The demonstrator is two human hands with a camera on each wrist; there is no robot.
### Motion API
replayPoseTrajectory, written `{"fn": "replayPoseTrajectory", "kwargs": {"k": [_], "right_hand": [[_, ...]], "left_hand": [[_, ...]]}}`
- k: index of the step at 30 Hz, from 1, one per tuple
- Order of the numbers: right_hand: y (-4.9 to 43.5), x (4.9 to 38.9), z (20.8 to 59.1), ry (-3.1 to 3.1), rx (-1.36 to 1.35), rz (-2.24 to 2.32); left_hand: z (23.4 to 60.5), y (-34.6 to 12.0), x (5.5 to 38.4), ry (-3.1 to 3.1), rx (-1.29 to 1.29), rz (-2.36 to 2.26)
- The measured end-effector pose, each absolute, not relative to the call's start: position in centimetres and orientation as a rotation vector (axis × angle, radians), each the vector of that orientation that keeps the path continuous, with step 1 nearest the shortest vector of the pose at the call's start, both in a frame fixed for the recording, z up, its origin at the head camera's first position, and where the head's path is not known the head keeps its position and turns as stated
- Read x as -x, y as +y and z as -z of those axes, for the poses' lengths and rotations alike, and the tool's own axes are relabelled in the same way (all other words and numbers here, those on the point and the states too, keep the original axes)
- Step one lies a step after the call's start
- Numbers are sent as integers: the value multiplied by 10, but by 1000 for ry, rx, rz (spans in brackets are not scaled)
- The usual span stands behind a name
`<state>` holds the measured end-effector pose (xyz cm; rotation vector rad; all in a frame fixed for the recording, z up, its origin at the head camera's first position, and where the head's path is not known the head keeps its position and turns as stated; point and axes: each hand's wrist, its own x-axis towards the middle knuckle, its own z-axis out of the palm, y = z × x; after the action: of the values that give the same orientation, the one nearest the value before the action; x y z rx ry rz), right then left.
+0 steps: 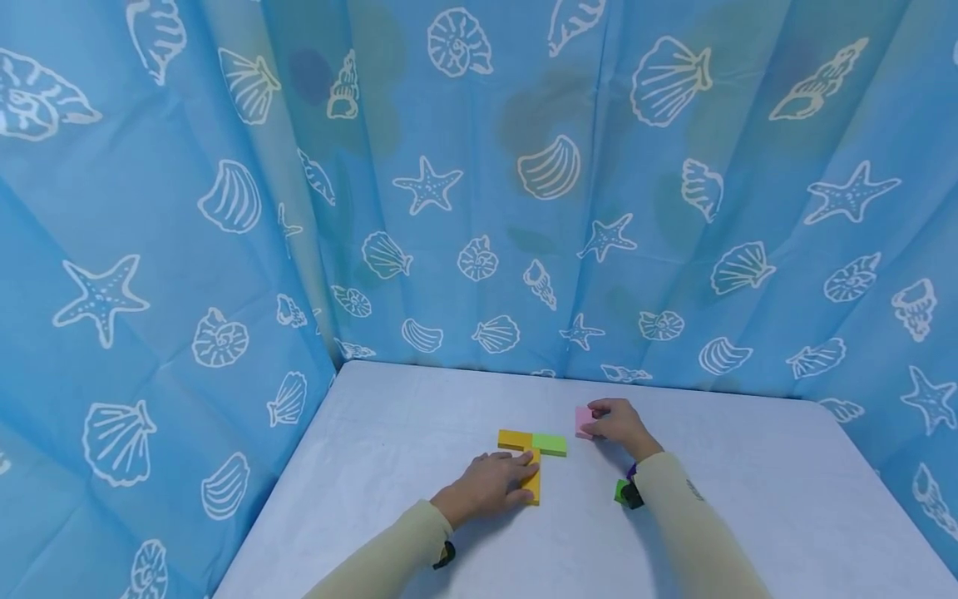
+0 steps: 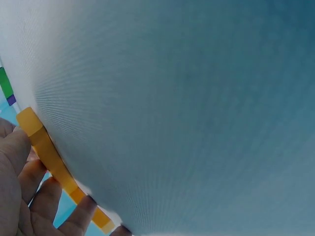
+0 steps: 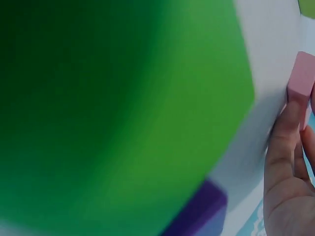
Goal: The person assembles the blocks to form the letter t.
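Note:
My left hand [image 1: 490,484] rests over a long yellow block [image 1: 533,487], its fingers spread along it. In the left wrist view, thumb and fingertips touch this yellow block [image 2: 51,157]. At its far end a second yellow block [image 1: 515,439] and a light green block [image 1: 550,445] lie side by side, forming a T shape. To the right, my right hand [image 1: 619,424] pinches a pink block [image 1: 584,422] between thumb and fingers. The right wrist view shows the pink block [image 3: 301,78] at its right edge, partly hidden by the fingers.
A green block [image 1: 620,491] stands beneath my right wrist, with a purple block [image 1: 632,472] beside it, both partly covered by the arm. The white tabletop [image 1: 404,424] ends against a blue seashell-patterned curtain [image 1: 494,249] at the back and left.

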<state>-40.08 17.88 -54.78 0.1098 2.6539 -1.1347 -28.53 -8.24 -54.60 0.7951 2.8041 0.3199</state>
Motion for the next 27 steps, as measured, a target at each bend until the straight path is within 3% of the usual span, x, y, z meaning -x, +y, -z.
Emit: {"fn": "replayPoseTrajectory", "kwargs": {"k": [27], "right_hand": [[150, 404, 555, 2632, -186, 1215]], "left_hand": [[551, -82, 289, 2812, -791, -288]]}}
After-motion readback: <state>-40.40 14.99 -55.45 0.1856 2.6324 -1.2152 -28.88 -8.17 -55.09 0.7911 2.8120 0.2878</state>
